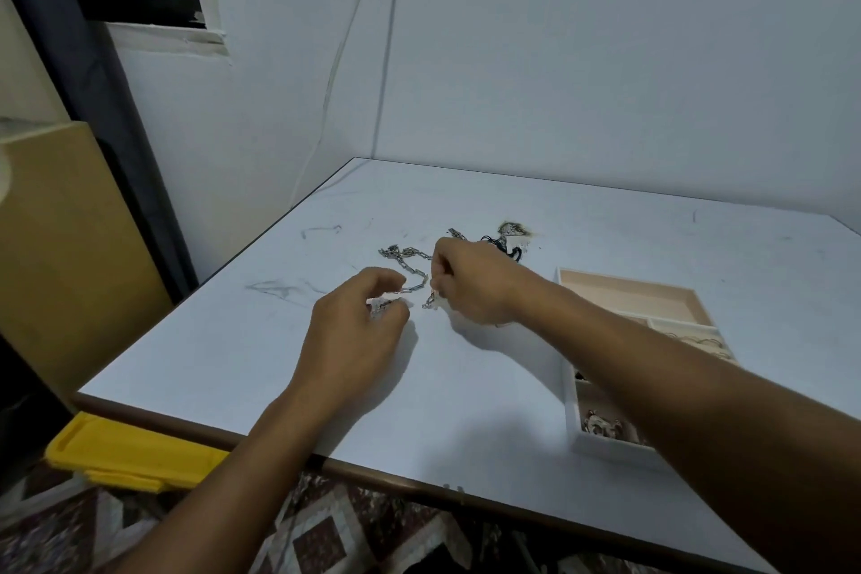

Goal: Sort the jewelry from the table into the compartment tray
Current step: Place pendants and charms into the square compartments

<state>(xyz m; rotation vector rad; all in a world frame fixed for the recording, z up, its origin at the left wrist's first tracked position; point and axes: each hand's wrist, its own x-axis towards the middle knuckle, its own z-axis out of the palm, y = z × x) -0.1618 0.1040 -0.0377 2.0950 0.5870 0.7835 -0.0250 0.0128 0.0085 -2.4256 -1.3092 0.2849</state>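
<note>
Far left, off the table, a yellow plastic bin lid (pixel 126 457) sits low by the patterned floor. The white tabletop with brown edge trim (pixel 209 340) has its left edge running diagonally away to the far corner at the wall. There's plenty of bare surface between that edge and the hands, plus more along the far side.

The left hand (pixel 354 331) is curled, thumb and fingertips pinching 1 end of a silver link chain (pixel 410 263). From that pinch the chain loops away to the far left across the table and then doubles back, so its long axis goes roughly near-right to far-left. The right hand (pixel 470 280) is just beside the left one, fingers curled, pinching another part of the same chain with a short bit dangling under it.

Right behind the right hand lies a black cord necklace with a metal pendant (pixel 508 242), in a loose heap.

Further right is the white compartment tray with beige lining (pixel 629 289), close to the near edge and partly hidden by the right forearm. Its far compartment looks bare, and some small metal pieces (pixel 601 426) sit in the near 1.
</note>
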